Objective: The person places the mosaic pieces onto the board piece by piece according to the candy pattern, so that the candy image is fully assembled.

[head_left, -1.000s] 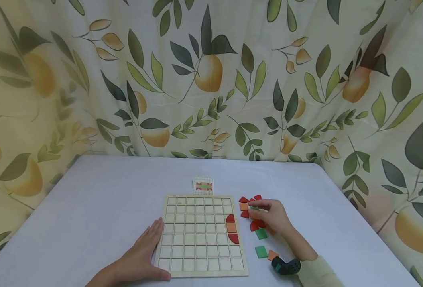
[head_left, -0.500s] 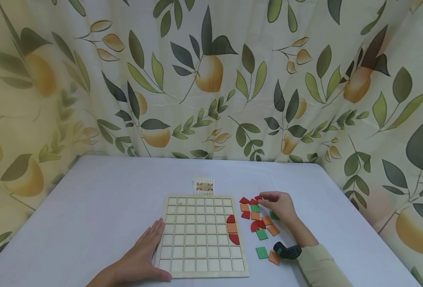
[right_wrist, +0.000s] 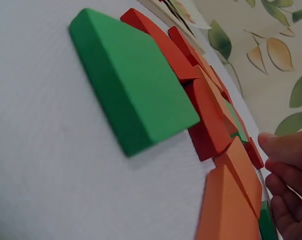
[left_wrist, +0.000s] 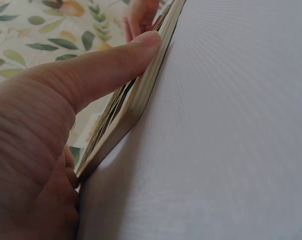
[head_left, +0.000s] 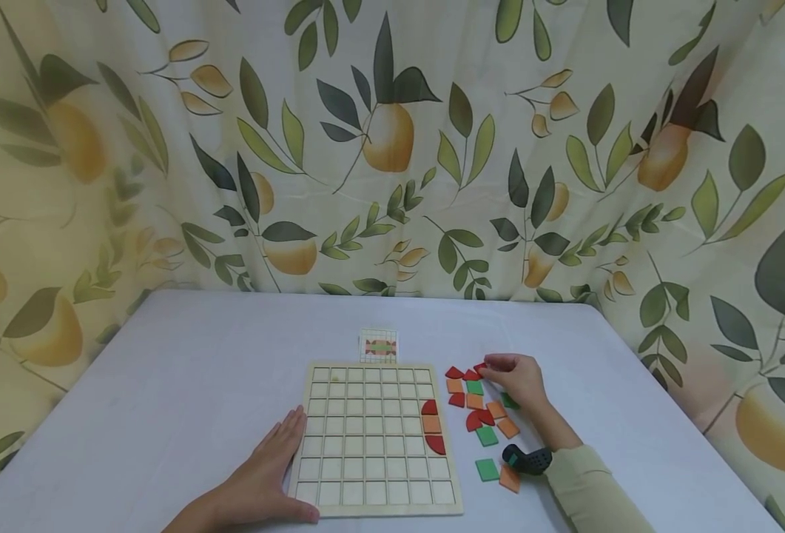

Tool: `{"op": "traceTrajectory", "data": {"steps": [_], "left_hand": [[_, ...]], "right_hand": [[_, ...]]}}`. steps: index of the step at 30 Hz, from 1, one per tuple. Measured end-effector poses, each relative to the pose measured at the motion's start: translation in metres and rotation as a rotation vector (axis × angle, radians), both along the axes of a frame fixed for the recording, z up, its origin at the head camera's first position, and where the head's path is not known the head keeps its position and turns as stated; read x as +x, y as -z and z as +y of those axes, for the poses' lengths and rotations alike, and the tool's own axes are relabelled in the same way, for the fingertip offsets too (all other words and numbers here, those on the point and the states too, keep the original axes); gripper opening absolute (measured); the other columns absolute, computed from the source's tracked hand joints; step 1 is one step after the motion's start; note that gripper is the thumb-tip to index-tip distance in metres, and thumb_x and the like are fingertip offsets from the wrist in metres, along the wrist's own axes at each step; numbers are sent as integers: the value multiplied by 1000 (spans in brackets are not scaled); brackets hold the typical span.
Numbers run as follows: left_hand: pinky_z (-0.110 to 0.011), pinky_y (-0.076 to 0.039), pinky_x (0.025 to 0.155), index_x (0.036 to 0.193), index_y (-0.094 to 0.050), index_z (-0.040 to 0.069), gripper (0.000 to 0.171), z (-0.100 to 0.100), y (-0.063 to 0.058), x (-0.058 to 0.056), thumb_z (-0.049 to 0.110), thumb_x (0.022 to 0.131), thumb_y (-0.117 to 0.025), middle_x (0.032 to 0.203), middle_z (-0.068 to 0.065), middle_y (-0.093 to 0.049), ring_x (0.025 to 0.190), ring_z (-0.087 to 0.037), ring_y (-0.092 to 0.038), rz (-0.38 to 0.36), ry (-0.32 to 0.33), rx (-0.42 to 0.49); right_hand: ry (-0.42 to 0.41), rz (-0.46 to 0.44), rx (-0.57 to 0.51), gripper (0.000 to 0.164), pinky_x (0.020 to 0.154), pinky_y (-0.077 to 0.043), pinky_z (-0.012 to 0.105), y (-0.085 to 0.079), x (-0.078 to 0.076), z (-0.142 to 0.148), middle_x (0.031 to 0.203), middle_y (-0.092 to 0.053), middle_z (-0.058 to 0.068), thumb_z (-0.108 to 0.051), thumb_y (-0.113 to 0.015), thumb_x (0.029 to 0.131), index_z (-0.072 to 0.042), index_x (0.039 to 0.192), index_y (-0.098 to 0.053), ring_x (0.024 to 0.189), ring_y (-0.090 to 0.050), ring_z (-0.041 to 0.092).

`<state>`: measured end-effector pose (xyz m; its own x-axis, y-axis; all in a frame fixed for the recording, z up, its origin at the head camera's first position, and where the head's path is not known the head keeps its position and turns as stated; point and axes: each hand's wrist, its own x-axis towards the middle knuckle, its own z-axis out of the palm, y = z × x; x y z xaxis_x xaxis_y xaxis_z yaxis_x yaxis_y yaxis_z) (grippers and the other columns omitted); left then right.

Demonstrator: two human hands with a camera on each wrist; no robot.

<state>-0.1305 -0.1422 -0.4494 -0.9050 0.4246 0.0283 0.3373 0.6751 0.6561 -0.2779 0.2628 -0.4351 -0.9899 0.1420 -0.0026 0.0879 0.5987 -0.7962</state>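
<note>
A pale wooden board [head_left: 374, 468] with a square grid lies on the white table. Two red quarter-circle tiles and an orange square tile [head_left: 431, 424] sit in its right column. My left hand [head_left: 262, 474] rests on the board's left side, fingers extended along the edge and thumb at the near corner; the left wrist view shows the thumb [left_wrist: 121, 60] on the board's edge. Right of the board, my right hand [head_left: 519, 379] pinches a red quarter-circle tile [head_left: 479, 368] at the far end of the loose tiles. Its curled fingers show in the right wrist view.
Several loose red, orange and green tiles lie right of the board, among them a green square [head_left: 487, 470] nearer me. A small pattern card [head_left: 379, 346] lies against the board's far edge. Behind the table hangs a leaf-and-fruit-print curtain [head_left: 392, 185].
My right hand has moved from over the middle of the loose tiles to the red tile at their far right, uncovering several tiles. It barely moves in the last half second; my left hand stays.
</note>
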Motion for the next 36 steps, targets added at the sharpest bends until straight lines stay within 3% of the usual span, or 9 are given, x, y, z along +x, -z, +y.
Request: {"op": "traceTrajectory", "data": {"steps": [14, 22, 36], "left_hand": [[-8, 12, 100, 144, -10, -5, 130, 0, 3, 0, 70, 56, -70, 151, -16, -5, 138, -27, -3, 16, -6, -4], [-7, 14, 99, 143, -10, -7, 129, -2, 2, 0, 69, 58, -70, 151, -20, -6, 138, -31, -4, 17, 7, -11], [-9, 14, 100, 143, -10, -9, 128, -3, 1, -1, 68, 60, -69, 150, -22, -5, 137, -32, -4, 35, 27, -7]], "right_hand": [[-36, 18, 52, 33, 88, -47, 43, 0, -2, 1, 107, -64, 18, -13, -66, 85, 3, 113, -63, 104, -55, 32], [-81, 8, 70, 34, 89, -46, 44, -4, -1, 1, 109, -62, 20, -11, -65, 85, 5, 115, -61, 103, -55, 33], [-43, 23, 107, 32, 84, -49, 42, -3, -3, -2, 102, -65, 17, -12, -69, 82, 4, 110, -64, 94, -57, 29]]}}
